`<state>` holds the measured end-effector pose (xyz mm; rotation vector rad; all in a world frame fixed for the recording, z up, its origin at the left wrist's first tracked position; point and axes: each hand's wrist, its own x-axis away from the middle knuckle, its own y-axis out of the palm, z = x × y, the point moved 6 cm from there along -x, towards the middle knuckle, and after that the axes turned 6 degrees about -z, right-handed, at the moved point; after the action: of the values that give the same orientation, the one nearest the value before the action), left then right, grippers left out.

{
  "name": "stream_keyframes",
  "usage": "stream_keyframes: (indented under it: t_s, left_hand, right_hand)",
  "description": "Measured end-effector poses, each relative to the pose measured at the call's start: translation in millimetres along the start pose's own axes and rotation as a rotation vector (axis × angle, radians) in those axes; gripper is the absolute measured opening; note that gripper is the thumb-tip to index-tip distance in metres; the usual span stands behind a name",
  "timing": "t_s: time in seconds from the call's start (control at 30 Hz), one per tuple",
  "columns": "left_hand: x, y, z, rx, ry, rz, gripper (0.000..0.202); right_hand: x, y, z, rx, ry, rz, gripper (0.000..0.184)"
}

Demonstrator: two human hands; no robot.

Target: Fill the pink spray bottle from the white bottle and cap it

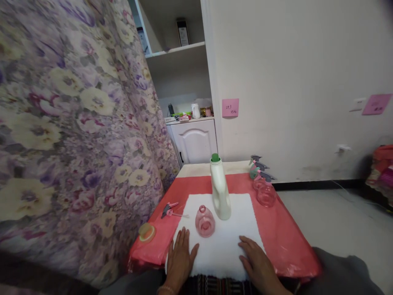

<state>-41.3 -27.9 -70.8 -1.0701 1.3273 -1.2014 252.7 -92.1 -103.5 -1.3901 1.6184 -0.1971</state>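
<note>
My left hand (pixel 180 256) lies flat on the left part of a white cloth (pixel 221 256), fingers stretched out. On the cloth's right side my right hand (pixel 256 260) rests with its fingers apart and nothing in them. Between and beyond them stands a clear pink bottle (pixel 205 222) with an uncovered neck, nearer to my left hand. Just behind it a tall pale-green jug (pixel 221 192) with a built-in handle and a green spout stands upright. A grey and pink spray trigger head (pixel 167 210) with a thin tube lies left of the cloth.
A translucent yellowish cap (pixel 146 232) sits at the left on the red table cover (pixel 287 241). Several spray bottles (pixel 265 194) stand along the right edge. A floral curtain (pixel 92 143) hangs close on the left; a wall and cabinet (pixel 196 137) are behind.
</note>
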Motion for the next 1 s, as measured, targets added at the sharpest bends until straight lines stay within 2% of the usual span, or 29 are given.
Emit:
stream_keyframes:
  t_s: [0.13, 0.23, 0.33, 0.5, 0.63, 0.7, 0.77, 0.87, 1.0]
  left_hand:
    - [1.1, 0.4, -0.3, -0.012, -0.007, 0.020, 0.062]
    - [1.8, 0.6, -0.2, -0.028, -0.028, 0.033, 0.063]
    - [2.8, 0.3, -1.0, -0.033, -0.038, 0.033, 0.065]
    - [5.5, 2.8, -7.6, 0.000, -0.088, 0.022, 0.067]
    - [0.6, 3.1, -1.3, 0.243, -0.071, 0.042, 0.072]
    - [-6.7, -1.3, 7.1, 0.495, -0.054, 0.075, 0.074]
    - [-16.7, -6.4, 14.3, 0.745, -0.099, 0.104, 0.081]
    - [-34.5, -14.2, 28.7, 0.858, -0.131, 0.101, 0.084]
    - [-51.0, -19.6, 43.8, 0.928, -0.099, 0.063, 0.089]
  right_hand:
    - [-4.5, -8.8, 4.8, -0.137, 0.113, 0.044, 0.026]
    - [-8.2, -7.0, 10.1, -0.246, 0.182, 0.030, 0.024]
    - [-9.2, -3.1, 16.9, -0.273, 0.234, 0.038, 0.020]
    - [-7.9, -1.3, 20.2, -0.265, 0.243, 0.059, 0.021]
    - [-8.0, -5.0, 16.5, -0.224, 0.223, 0.097, 0.021]
    - [-8.5, -5.0, 14.9, -0.204, 0.221, 0.095, 0.022]
    - [-8.9, -3.5, 13.9, -0.188, 0.220, 0.079, 0.022]
    - [-9.1, -1.5, 13.5, -0.163, 0.210, 0.064, 0.023]
    - [-8.6, -1.0, 12.8, -0.129, 0.188, 0.066, 0.023]
